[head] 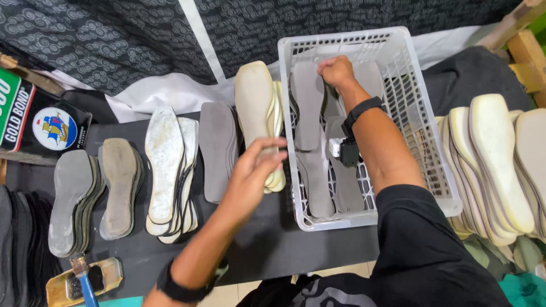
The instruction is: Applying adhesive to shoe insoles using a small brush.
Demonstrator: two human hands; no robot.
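My right hand [336,72] pinches a grey insole [307,105] inside the basket [424,113]; left hand [254,165], left of basket, fingers loosely curled, empty. Risk: neighbouring insoles snag and tip.

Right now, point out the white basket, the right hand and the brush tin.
white basket [435,165], head view, on the right side wall.
right hand [335,71], head view, on the back of the fist inside the basket.
brush tin [111,272], head view, on the tin's right rim.
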